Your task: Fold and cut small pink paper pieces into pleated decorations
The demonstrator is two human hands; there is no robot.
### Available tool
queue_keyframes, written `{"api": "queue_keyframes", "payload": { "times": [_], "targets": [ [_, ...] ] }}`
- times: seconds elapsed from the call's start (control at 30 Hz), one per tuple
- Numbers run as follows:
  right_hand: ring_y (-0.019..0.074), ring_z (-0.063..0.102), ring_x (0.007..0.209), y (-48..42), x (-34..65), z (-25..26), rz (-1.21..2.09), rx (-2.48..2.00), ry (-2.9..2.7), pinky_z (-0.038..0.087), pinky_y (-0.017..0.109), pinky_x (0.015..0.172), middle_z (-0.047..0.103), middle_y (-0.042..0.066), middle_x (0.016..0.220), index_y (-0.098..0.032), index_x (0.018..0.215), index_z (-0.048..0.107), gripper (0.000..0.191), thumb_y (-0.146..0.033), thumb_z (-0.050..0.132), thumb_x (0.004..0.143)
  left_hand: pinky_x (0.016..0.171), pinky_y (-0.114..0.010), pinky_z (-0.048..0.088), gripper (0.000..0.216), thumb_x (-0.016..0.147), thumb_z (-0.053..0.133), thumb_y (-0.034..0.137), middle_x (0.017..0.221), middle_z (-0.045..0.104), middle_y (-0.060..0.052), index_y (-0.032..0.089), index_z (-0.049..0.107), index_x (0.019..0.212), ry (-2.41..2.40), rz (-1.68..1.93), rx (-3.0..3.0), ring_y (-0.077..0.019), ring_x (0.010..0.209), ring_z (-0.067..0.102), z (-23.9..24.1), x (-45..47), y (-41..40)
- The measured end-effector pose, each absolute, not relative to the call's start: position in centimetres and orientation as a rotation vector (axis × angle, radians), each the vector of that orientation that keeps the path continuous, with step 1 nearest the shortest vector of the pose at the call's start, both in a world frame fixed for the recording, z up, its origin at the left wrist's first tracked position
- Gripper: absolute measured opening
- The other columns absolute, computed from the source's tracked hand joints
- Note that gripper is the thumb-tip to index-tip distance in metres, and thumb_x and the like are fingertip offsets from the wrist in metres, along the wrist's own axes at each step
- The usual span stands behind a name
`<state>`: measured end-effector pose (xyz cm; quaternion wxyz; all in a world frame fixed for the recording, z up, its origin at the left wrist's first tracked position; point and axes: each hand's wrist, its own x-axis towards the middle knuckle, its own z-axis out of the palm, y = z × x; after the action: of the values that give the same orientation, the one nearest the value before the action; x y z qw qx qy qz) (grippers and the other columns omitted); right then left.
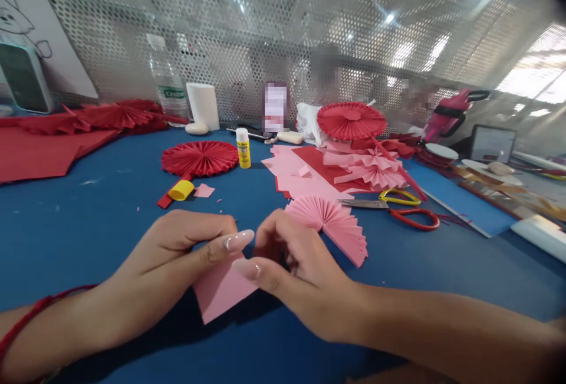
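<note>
A small piece of pink paper [225,295] is pinched between both my hands above the blue table. My left hand [177,266] has its thumb over the paper's upper edge, with the other fingers hidden behind it. At the paper's right side, my right hand [305,272] curls its fingers and presses the thumb near the edge. Just beyond that hand lies a pleated pink paper fan [327,222], spread in a part circle. Farther off, a red pleated paper fan [201,158] with a strip handle rests near an upright glue stick [244,149] and its yellow cap [181,190].
Scissors [398,210] with yellow and red handles lie right of the pink fan. Pink and red paper sheets [292,171] are piled behind, under another red fan [351,120]. Red paper [39,151] covers the left side. A water bottle [167,77] stands by the perforated metal screen [265,24].
</note>
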<state>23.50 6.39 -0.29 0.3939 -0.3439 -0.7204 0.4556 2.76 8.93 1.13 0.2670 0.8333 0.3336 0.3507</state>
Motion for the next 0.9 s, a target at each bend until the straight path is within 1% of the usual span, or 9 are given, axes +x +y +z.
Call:
{"api": "queue_keyframes", "payload": {
  "times": [0.13, 0.3, 0.43, 0.5, 0.57, 0.63, 0.73, 0.83, 0.9],
  "targets": [
    [0.0079, 0.052, 0.063, 6.4, 23.3, -0.4, 1.26, -0.804, -1.918, 0.039, 0.019, 0.059, 0.057, -0.004, 0.07, -0.019, 0.082, 0.054, 0.033, -0.047, 0.065, 0.095, 0.044, -0.016, 0.035, 0.05, 0.1, 0.047, 0.043, 0.054, 0.049, 0.004, 0.018, 0.057, 0.058, 0.936, 0.837, 2.215, -0.0081, 0.049, 0.044, 1.1, 2.7, 9.2],
    [0.0065, 0.052, 0.056, 6.7, 23.2, -0.4, 1.446, -0.714, -1.815, 0.042, 0.018, 0.056, 0.058, -0.004, 0.066, -0.017, 0.078, 0.057, 0.038, -0.051, 0.07, 0.09, 0.046, -0.016, 0.038, 0.056, 0.1, 0.045, 0.052, 0.055, 0.051, 0.002, 0.017, 0.058, 0.058, 0.909, 0.817, 2.146, -0.0091, 0.05, 0.045, 1.1, 2.6, 9.1],
    [0.0062, 0.048, 0.05, 7.0, 23.5, -0.1, 1.429, -0.761, -1.61, 0.038, 0.018, 0.05, 0.055, -0.006, 0.059, -0.018, 0.078, 0.054, 0.045, -0.06, 0.067, 0.089, 0.043, -0.017, 0.043, 0.049, 0.093, 0.057, 0.058, 0.053, 0.054, 0.002, 0.019, 0.068, 0.065, 0.847, 0.834, 1.863, -0.0097, 0.045, 0.048, 0.5, 2.1, 9.1],
    [0.0071, 0.048, 0.05, 7.1, 23.7, -0.1, 1.382, -0.81, -1.563, 0.037, 0.019, 0.05, 0.053, -0.006, 0.058, -0.019, 0.078, 0.053, 0.046, -0.062, 0.062, 0.092, 0.04, -0.017, 0.044, 0.035, 0.087, 0.068, 0.051, 0.052, 0.058, 0.003, 0.022, 0.073, 0.068, 0.792, 0.799, 1.73, -0.0106, 0.041, 0.051, 0.2, 2.0, 9.1],
    [0.0078, 0.049, 0.053, 7.3, 23.8, -0.3, 1.286, -0.874, -1.562, 0.037, 0.02, 0.052, 0.054, -0.005, 0.061, -0.019, 0.08, 0.053, 0.043, -0.059, 0.062, 0.093, 0.04, -0.016, 0.046, 0.021, 0.081, 0.077, 0.039, 0.053, 0.063, 0.002, 0.024, 0.075, 0.066, 0.771, 0.813, 1.673, -0.0113, 0.043, 0.055, 0.1, 2.1, 9.0],
    [0.0082, 0.048, 0.058, 7.3, 23.8, -0.5, 1.08, -0.939, -1.576, 0.038, 0.021, 0.055, 0.052, -0.006, 0.067, -0.02, 0.082, 0.05, 0.038, -0.053, 0.066, 0.091, 0.04, -0.016, 0.046, 0.016, 0.078, 0.08, 0.031, 0.053, 0.064, 0.002, 0.026, 0.076, 0.063, 0.772, 0.836, 1.631, -0.0112, 0.043, 0.056, 0.0, 2.2, 8.9],
    [0.0083, 0.044, 0.061, 7.1, 23.9, -0.7, 0.72, -0.943, -1.715, 0.036, 0.022, 0.057, 0.049, -0.006, 0.071, -0.021, 0.082, 0.045, 0.033, -0.044, 0.067, 0.092, 0.037, -0.017, 0.044, 0.016, 0.079, 0.078, 0.033, 0.05, 0.062, 0.002, 0.026, 0.078, 0.065, 0.788, 0.786, 1.573, -0.0115, 0.039, 0.054, -0.6, 1.9, 8.6],
    [0.0101, 0.045, 0.063, 6.9, 24.1, -0.7, 0.396, -0.815, -2.064, 0.032, 0.025, 0.059, 0.052, -0.003, 0.073, -0.02, 0.079, 0.047, 0.029, -0.04, 0.055, 0.099, 0.036, -0.02, 0.041, 0.018, 0.082, 0.075, 0.038, 0.047, 0.062, 0.002, 0.028, 0.078, 0.067, 0.849, 0.705, 1.663, -0.0127, 0.037, 0.054, -1.8, 0.9, 8.2],
    [0.0118, 0.046, 0.065, 6.9, 24.0, -0.7, 0.245, -0.711, -2.221, 0.031, 0.027, 0.058, 0.055, -0.001, 0.073, -0.02, 0.078, 0.049, 0.031, -0.038, 0.046, 0.103, 0.039, -0.021, 0.044, 0.017, 0.085, 0.071, 0.039, 0.048, 0.063, 0.003, 0.03, 0.077, 0.072, 0.858, 0.671, 1.84, -0.0142, 0.039, 0.058, -2.4, 0.3, 7.9]
  ]
}}
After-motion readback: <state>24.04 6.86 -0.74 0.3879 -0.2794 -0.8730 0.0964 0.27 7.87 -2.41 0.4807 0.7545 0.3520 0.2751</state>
